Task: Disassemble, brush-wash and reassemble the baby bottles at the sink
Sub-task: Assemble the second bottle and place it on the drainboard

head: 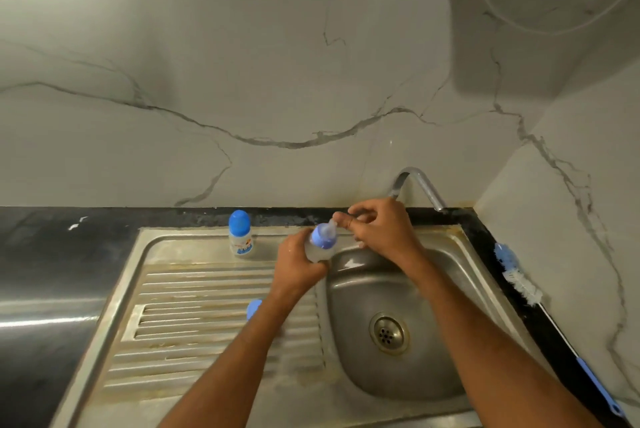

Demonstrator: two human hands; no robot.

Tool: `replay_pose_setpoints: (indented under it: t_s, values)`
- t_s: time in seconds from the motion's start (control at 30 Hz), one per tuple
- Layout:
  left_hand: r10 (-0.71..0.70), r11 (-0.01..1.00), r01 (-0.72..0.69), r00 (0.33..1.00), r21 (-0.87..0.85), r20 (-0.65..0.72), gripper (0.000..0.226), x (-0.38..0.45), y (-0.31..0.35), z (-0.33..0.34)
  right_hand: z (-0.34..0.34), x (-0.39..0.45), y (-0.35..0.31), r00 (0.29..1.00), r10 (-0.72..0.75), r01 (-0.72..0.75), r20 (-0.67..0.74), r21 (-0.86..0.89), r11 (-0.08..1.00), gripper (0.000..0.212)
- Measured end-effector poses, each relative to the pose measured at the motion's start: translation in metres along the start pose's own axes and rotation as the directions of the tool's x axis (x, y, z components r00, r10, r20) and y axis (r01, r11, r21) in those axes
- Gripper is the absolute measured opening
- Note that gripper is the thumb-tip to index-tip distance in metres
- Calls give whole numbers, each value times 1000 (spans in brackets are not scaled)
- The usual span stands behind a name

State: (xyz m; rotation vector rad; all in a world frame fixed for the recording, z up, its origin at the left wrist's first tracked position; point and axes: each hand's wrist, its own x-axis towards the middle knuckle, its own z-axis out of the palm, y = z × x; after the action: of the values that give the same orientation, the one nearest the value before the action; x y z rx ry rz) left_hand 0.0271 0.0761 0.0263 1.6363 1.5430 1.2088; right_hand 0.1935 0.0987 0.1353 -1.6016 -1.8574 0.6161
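Below the marbled wall, a steel sink sits in black counter.

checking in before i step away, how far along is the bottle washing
Early. Done: one blue cap lies off on the drainboard. In hand: the left hand holds a bottle over the sink, collar and teat still on; the right hand is at the teat tip. Left: the second bottle stands capped, and the brush lies untouched on the counter, so no scrubbing shows yet.
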Motion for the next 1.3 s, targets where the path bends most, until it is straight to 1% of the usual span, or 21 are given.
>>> replay_pose_setpoints:
  t_s: [0.03, 0.1, 0.17, 0.2, 0.3, 0.43, 0.47, 0.53, 0.6, 0.63, 0.7, 0.73, 0.8, 0.87, 0.97, 1.1, 1.13, 1.17, 1.2, 1.23, 1.3]
  values:
    - [-24, 1000, 23, 999, -14, -34, 58, -1, -9, -12, 8, 1, 1, 1000, 15, -16, 13, 27, 1000, 67]
    - [-64, 997, 61, 993, -36, -102, 55, -3, -25, -35, 30, 0, 2, 998, 24, -25, 51, 24, 999, 56]
    - [-99, 995, 92, 981, -47, -166, 47, -5, -38, -57, 59, -4, 3, 995, 14, -10, 96, -38, 999, 42]
    - [-106, 994, 100, 976, -39, -192, 45, -7, -44, -67, 74, -7, 3, 992, 8, 3, 125, -87, 996, 38]
    - [-135, 991, 134, 960, -24, -243, 45, -15, -61, -93, 119, -20, -2, 970, 22, 33, 240, -223, 974, 42]
    - [-190, 981, 193, 947, -16, -258, 54, -31, -87, -117, 163, -39, -7, 930, 30, 70, 365, -258, 964, 51]
    - [-203, 978, 208, 944, -12, -258, 54, -35, -92, -121, 172, -43, -9, 920, 11, 105, 393, -274, 956, 52]
    - [-231, 971, 238, 939, -1, -255, 54, -42, -100, -127, 187, -51, -14, 893, -29, 192, 448, -322, 927, 51]
    - [-248, 966, 259, 936, 11, -250, 55, -47, -106, -129, 197, -57, -17, 867, -42, 242, 497, -343, 908, 50]
    - [-253, 964, 265, 936, 17, -247, 56, -49, -108, -130, 203, -59, -17, 854, -46, 258, 518, -345, 902, 43]
    - [-257, 963, 270, 937, 23, -237, 58, -51, -109, -129, 209, -62, -15, 845, -50, 269, 532, -342, 900, 15]
    - [-257, 963, 268, 939, 18, -230, 59, -51, -109, -129, 210, -63, -13, 846, -40, 254, 531, -337, 907, 6]
    - [-248, 966, 257, 943, 12, -222, 60, -49, -106, -128, 209, -62, -9, 859, -23, 202, 512, -296, 934, 9]
    - [-232, 971, 238, 950, 4, -208, 59, -45, -101, -125, 197, -57, -3, 888, -23, 158, 458, -258, 953, 5]
    - [-209, 978, 211, 960, -9, -184, 59, -39, -92, -117, 162, -38, 5, 943, -3, 85, 332, -233, 969, 26]
    - [-185, 983, 183, 972, -28, -145, 53, -28, -79, -97, 90, -6, 19, 983, 91, -74, 158, -113, 991, 33]
    - [-178, 984, 175, 975, -37, -135, 52, -26, -74, -91, 71, 0, 21, 987, 109, -106, 121, -33, 994, 34]
    - [-170, 985, 166, 978, -49, -118, 53, -23, -68, -82, 50, 4, 21, 986, 141, -149, 92, 88, 985, 33]
    - [-164, 986, 158, 981, -55, -105, 54, -22, -65, -76, 33, 8, 19, 981, 175, -191, 86, 231, 954, 32]
    - [-159, 986, 154, 984, -62, -87, 56, -20, -61, -69, 14, 10, 20, 975, 201, -221, 92, 374, 901, 32]
    - [-149, 986, 145, 988, -79, -51, 58, -17, -52, -54, -19, 11, 25, 974, 193, -225, 119, 622, 750, 35]
